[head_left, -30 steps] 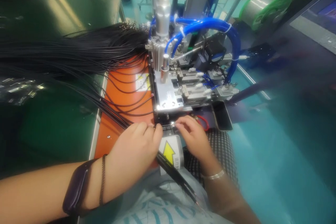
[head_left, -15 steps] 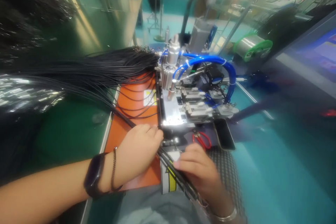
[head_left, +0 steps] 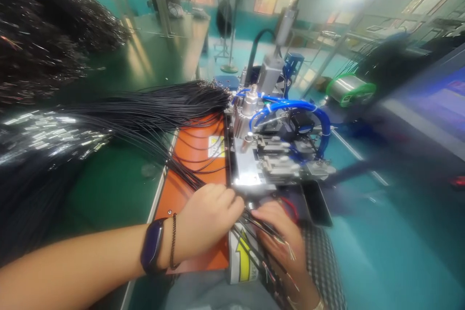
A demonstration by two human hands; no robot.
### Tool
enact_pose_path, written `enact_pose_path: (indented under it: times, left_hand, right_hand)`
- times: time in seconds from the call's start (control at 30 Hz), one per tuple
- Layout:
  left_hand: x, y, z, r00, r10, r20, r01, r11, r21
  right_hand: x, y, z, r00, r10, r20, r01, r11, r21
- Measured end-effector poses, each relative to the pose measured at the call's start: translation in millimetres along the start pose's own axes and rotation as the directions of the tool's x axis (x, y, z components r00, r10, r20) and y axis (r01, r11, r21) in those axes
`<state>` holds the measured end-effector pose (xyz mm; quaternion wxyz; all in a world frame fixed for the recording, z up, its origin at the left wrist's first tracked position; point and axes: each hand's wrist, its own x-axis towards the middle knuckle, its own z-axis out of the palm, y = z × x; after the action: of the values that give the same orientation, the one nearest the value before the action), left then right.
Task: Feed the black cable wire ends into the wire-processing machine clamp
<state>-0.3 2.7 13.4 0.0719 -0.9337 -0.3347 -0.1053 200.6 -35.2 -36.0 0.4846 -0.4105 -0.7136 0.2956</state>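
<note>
My left hand is closed around a bunch of thin black cables over the orange plate. On the other side of its fist the cable ends fan out, with fine stripped wires showing at the tips. My right hand is curled at these ends, with cables between its thumb and fingers; some strands hang below it, loose. A larger heap of black cables runs from the left to the back of the plate. Just beyond my hands stands a metal machine with blue air hoses.
A black phone lies right of the machine, beside red-handled pliers partly hidden by my right hand. A green-rimmed wire spool is farther right. The green table spreads to the left, with a dark shiny heap behind.
The cable ends have spread apart at my right hand, which has moved up closer to my left fist. The pliers are now mostly covered. The camera view has tilted up slightly.
</note>
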Motion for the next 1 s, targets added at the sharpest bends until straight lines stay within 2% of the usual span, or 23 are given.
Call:
enact_pose_path:
  times: [0.13, 0.27, 0.43, 0.5, 0.57, 0.63, 0.67, 0.73, 0.83, 0.93, 1.0]
  left_hand:
    - [1, 0, 3.4, 0.999, 0.009, -0.040, -0.009, 1.000, -0.009]
    - [-3, 0, 7.0, 0.997, 0.024, -0.076, -0.027, 0.999, -0.041]
    - [-7, 6, 4.7, 0.979, 0.061, -0.195, -0.075, 0.995, -0.067]
    - [-8, 11, 3.5, 0.969, 0.089, -0.231, -0.118, 0.986, -0.114]
    - [-7, 15, 3.7, 0.980, 0.074, -0.187, -0.114, 0.971, -0.211]
    - [-5, 15, 5.0, 0.998, 0.005, -0.060, -0.023, 0.950, -0.312]
    - [-4, 14, 5.8, 0.999, -0.035, 0.013, 0.037, 0.942, -0.333]
    - [-1, 9, 6.9, 0.990, -0.081, 0.115, 0.112, 0.947, -0.302]
    - [1, 1, 7.5, 0.991, -0.030, 0.133, 0.055, 0.980, -0.189]
    - [2, -3, 9.1, 0.995, 0.015, 0.096, 0.001, 0.987, -0.163]
    - [3, -3, 11.4, 0.999, -0.011, 0.045, 0.019, 0.984, -0.175]
  right_hand:
    - [1, 4, -1, 1.000, 0.008, -0.011, -0.008, 0.999, 0.050]
    - [1, 7, -4, 0.999, 0.034, -0.028, -0.034, 0.999, 0.013]
    - [5, 3, 0, 0.976, 0.131, -0.176, -0.151, 0.982, -0.109]
    - [9, -1, 5, 0.971, 0.144, -0.193, -0.168, 0.979, -0.115]
    - [15, -7, 10, 0.986, 0.129, -0.103, -0.138, 0.987, -0.088]
    - [21, -12, 15, 0.995, 0.098, 0.005, -0.098, 0.993, -0.070]
    - [23, -13, 15, 0.994, 0.106, 0.031, -0.104, 0.992, -0.075]
    - [25, -15, 15, 0.984, 0.179, 0.003, -0.178, 0.979, -0.098]
    - [22, -13, 9, 0.947, 0.304, -0.104, -0.314, 0.945, -0.091]
    - [17, -11, 4, 0.931, 0.335, -0.146, -0.350, 0.933, -0.087]
    - [16, -10, 4, 0.919, 0.338, -0.201, -0.362, 0.928, -0.093]
